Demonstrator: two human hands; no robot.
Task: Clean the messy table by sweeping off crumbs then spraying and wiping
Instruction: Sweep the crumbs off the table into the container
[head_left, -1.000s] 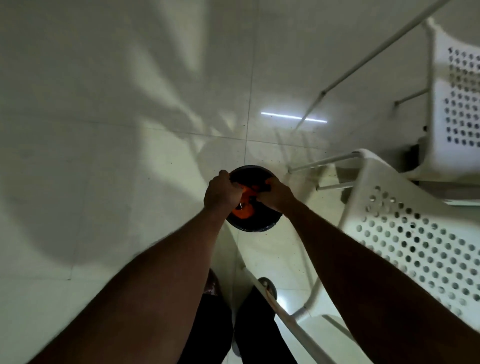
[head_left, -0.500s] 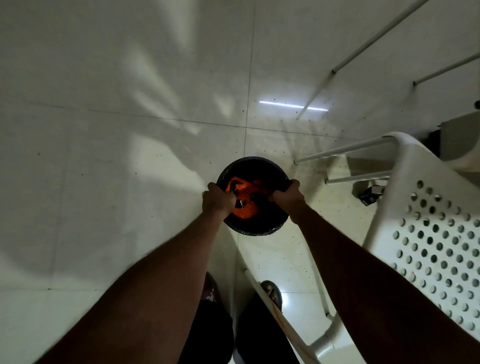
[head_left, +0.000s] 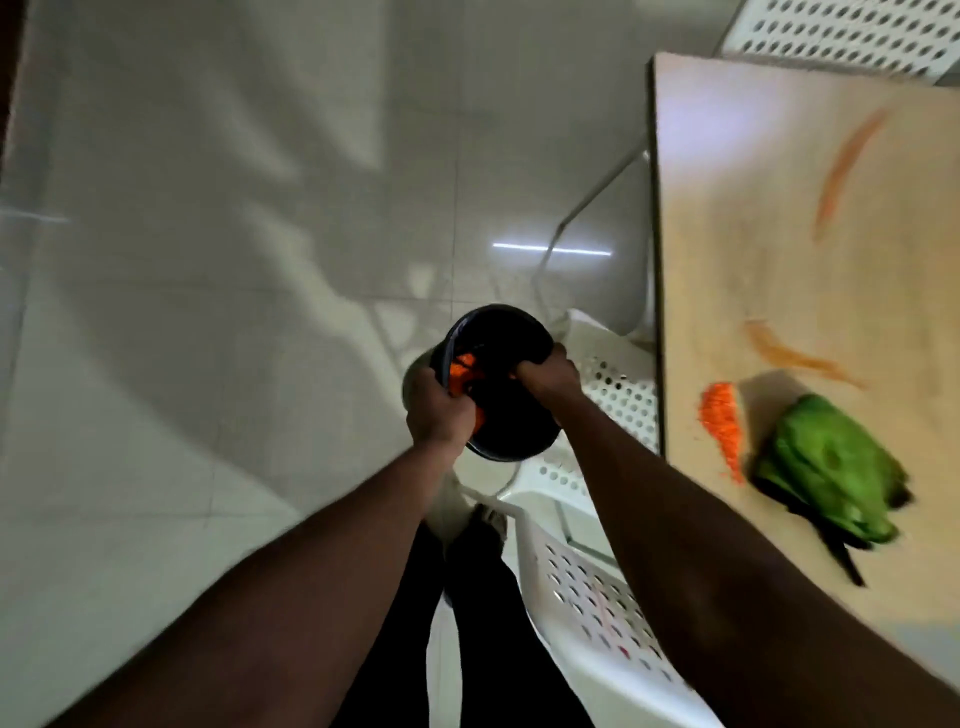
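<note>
Bowl (head_left: 511, 421) between both hands (head_left: 439, 415) (head_left: 548, 376)

Tilted black bowl (head_left: 511, 421) holding orange crumbs (head_left: 460, 371), crumb pile (head_left: 722, 421) on streaked table (head_left: 769, 208)

Left hand (head_left: 439, 410), right hand (head_left: 548, 376) — gripping black bowl (head_left: 501, 332)

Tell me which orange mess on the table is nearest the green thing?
The heaped crumb pile, just left of the green cloth. The short smear and the long smear are thin and farther up the table.
</note>
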